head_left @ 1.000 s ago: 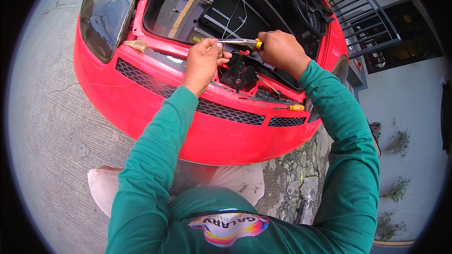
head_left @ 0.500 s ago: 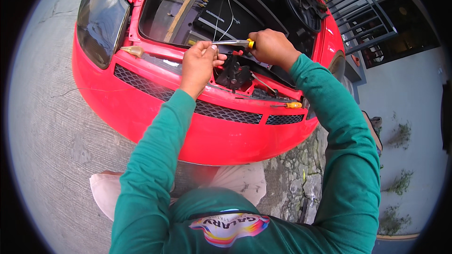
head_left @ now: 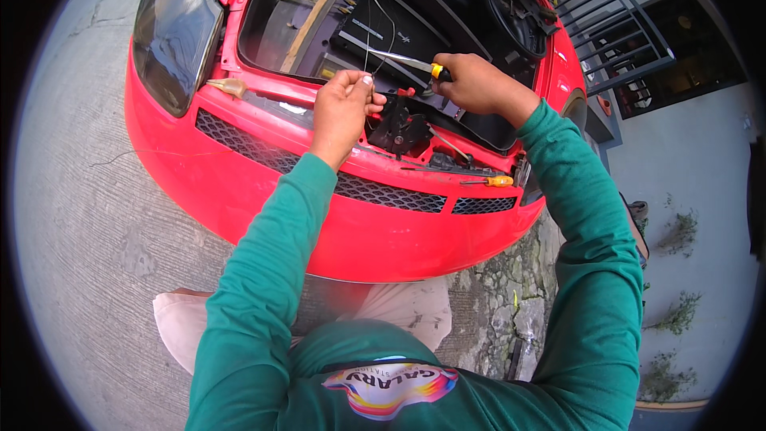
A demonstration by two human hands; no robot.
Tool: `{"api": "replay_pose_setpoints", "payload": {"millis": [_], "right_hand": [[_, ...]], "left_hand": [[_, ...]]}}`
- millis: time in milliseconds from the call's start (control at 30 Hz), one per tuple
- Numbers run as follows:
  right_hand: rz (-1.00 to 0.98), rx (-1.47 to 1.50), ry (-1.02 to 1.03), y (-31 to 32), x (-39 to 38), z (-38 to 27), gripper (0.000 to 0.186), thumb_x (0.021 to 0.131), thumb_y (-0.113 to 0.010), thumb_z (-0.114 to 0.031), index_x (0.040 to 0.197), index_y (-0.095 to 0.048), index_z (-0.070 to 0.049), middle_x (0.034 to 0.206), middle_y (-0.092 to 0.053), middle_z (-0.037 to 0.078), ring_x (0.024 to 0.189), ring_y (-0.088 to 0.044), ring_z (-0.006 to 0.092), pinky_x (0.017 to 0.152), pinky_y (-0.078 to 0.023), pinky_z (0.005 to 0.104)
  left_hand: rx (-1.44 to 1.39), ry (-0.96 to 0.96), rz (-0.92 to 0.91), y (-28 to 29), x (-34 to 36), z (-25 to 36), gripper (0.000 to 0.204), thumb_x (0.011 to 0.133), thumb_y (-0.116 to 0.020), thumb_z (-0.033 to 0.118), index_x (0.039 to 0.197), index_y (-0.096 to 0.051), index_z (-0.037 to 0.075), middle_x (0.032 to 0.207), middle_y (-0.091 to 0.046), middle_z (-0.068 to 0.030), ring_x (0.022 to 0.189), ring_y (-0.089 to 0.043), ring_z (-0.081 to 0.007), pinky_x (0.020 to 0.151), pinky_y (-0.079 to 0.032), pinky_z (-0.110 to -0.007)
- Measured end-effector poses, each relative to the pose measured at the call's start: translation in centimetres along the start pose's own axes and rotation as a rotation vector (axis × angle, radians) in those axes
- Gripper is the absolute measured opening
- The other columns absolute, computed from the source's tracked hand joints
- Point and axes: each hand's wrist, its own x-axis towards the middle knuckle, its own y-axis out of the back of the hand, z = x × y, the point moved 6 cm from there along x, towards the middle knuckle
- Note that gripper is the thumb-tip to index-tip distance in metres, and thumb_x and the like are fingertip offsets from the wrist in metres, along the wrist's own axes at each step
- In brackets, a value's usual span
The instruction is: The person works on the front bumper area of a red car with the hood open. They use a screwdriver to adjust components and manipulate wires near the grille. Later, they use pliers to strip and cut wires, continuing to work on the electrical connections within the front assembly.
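Observation:
My left hand (head_left: pixel 343 108) is closed, its thumb and fingertips pinching a thin wire (head_left: pixel 381 6) above the red car's front edge. From the fingers the wire rises and loops over the open compartment. My right hand (head_left: pixel 487 88) is wrapped round the yellow-and-black handle of a tool with a long, slim metal end (head_left: pixel 403 59). Whether it is a screwdriver or pliers, I cannot tell. Its tip points left, close to the wire above my left fingertips. Below the hands sits a black latch mechanism (head_left: pixel 399 132) with red parts.
A yellow-handled screwdriver (head_left: pixel 498 181) lies on the front edge at right; a tan, tapered object (head_left: pixel 229 87) rests at left. Inside the compartment are a flat black box (head_left: pixel 399 32) and a wooden strip (head_left: pixel 319 12). The red bumper (head_left: pixel 367 243) curves below my arms.
My right hand has moved slightly right, drawing the tool's metal end away from my left fingertips and tilting it up toward the left. My left hand keeps pinching the wire.

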Motion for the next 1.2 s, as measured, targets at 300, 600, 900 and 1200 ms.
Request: {"api": "replay_pose_setpoints", "payload": {"millis": [300,600,900,1200], "right_hand": [[0.008,0.372,0.044,-0.6,2.3,-1.8,0.027,0.094,-0.077,-0.019,0.114,-0.071,-0.002,0.090,-0.073,0.012,0.087,-0.070,0.0242,0.080,-0.053,0.0398],[-0.010,0.546,-0.037,-1.6,3.8,-1.3,0.016,0.094,-0.076,-0.012,0.107,-0.072,-0.003,0.086,-0.066,0.002,0.078,-0.058,0.0121,0.074,-0.048,0.0318],[0.039,-0.194,0.021,0.7,1.3,-1.2,0.045,0.092,-0.071,-0.010,0.136,-0.065,-0.010,0.117,-0.074,0.018,0.115,-0.066,0.0393,0.097,-0.054,0.0477],[0.266,-0.476,0.249,-0.7,1.1,-4.3,0.036,0.087,-0.070,-0.007,0.123,-0.068,-0.008,0.116,-0.074,0.009,0.115,-0.065,0.0296,0.095,-0.054,0.0454]], "left_hand": [[0.009,0.010,-0.065,-0.8,-0.1,-0.3,0.014,0.110,-0.059,0.011,0.115,-0.062,-0.001,0.093,-0.067,-0.0060,0.085,-0.073,-0.0150,0.074,-0.062,-0.025],[0.018,0.011,-0.074,-0.8,-0.1,-0.4,0.015,0.110,-0.059,0.012,0.115,-0.062,-0.001,0.094,-0.066,-0.0055,0.085,-0.072,-0.0142,0.074,-0.062,-0.025],[-0.030,0.015,-0.028,-0.2,0.1,-0.5,0.012,0.110,-0.059,0.012,0.112,-0.061,0.000,0.093,-0.066,-0.0053,0.084,-0.073,-0.0144,0.074,-0.062,-0.025],[-0.101,0.018,0.035,0.0,0.3,-0.6,0.013,0.109,-0.058,0.009,0.113,-0.063,-0.002,0.094,-0.070,-0.0073,0.084,-0.073,-0.0147,0.075,-0.063,-0.027]]}}
